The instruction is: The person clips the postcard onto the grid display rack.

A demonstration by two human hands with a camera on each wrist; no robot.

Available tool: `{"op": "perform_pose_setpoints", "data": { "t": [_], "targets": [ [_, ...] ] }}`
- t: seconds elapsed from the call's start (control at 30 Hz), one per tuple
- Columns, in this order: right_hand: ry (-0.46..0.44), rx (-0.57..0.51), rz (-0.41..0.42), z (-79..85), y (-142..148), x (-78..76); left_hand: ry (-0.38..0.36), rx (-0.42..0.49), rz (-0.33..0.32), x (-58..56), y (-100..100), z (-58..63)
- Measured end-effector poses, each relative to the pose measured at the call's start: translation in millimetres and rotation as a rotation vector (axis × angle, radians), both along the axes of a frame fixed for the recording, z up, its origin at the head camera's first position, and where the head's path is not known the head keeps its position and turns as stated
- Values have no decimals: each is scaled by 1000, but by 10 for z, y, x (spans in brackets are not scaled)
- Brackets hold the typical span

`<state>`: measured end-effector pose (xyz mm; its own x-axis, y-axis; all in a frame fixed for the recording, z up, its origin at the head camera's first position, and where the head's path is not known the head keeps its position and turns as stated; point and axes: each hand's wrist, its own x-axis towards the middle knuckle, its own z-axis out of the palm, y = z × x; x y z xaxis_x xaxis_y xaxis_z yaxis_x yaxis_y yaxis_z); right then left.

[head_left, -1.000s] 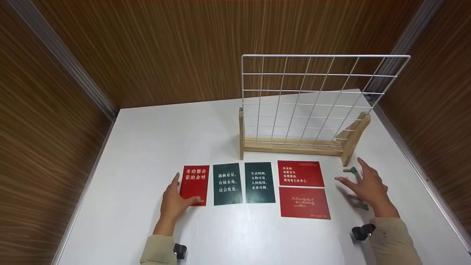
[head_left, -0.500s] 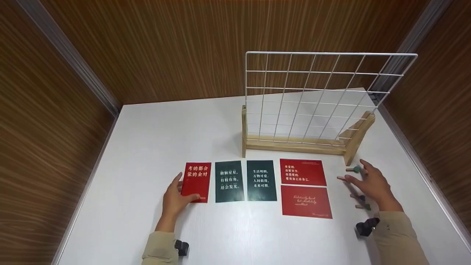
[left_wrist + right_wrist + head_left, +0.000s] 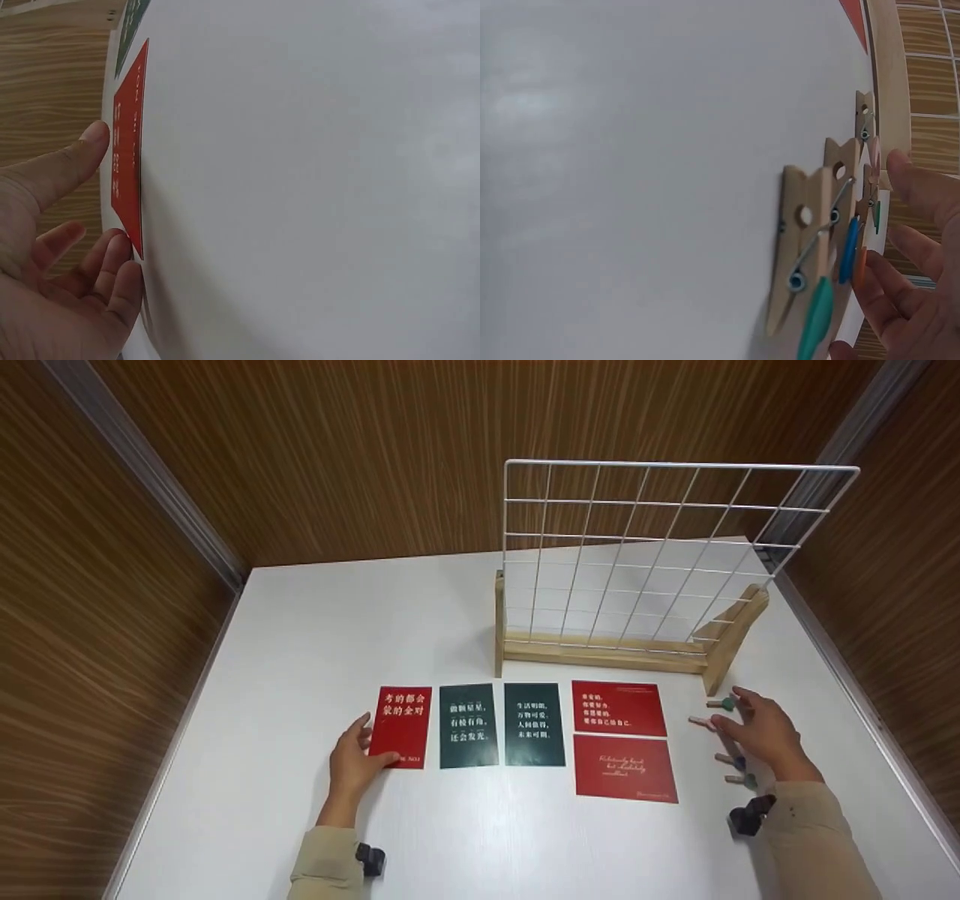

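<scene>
In the head view my left hand [image 3: 354,759] is at the left edge of a red card [image 3: 405,720] with white lettering, its thumb over the lower left corner. The left wrist view shows that thumb apart from the card and the other fingers bent loosely by its near corner. At the right, my right hand [image 3: 769,735] is beside several wooden clothespins with coloured trims, fingers loosely bent and nothing gripped. Its thumb is close to a pink-trimmed clothespin [image 3: 703,723]. In the right wrist view a green-trimmed clothespin [image 3: 802,255] and a blue-trimmed clothespin [image 3: 841,202] stand nearest the camera.
Two dark green cards, a left one [image 3: 468,750] and a right one [image 3: 534,750], lie beside the red card. Two more red cards, an upper one [image 3: 637,705] and a lower one [image 3: 622,784], follow. Behind stands a white wire grid [image 3: 637,502] on a wooden base [image 3: 600,655].
The view has shifted slightly. My right hand has drawn a little to the right, uncovering more clothespins. My left thumb has pulled back slightly toward the red card's left edge.
</scene>
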<state>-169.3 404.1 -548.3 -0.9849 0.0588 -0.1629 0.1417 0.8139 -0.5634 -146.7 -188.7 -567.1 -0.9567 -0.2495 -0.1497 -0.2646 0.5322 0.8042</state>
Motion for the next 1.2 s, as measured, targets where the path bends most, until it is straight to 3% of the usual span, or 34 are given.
{"op": "perform_pose_setpoints", "data": {
  "t": [0.33,0.6,0.93,1.2],
  "targets": [
    [81,21,39,-67,40,-35,-2,-11,19,-36,-50,-83],
    [87,17,34,-57,25,-51,-17,-17,33,-64,-60,-79],
    [90,41,-37,-110,-4,-46,-5,-35,20,-97,-77,-66],
    [119,67,-66,-131,-18,-58,-36,-23,40,-115,-75,-33]
  ]
}}
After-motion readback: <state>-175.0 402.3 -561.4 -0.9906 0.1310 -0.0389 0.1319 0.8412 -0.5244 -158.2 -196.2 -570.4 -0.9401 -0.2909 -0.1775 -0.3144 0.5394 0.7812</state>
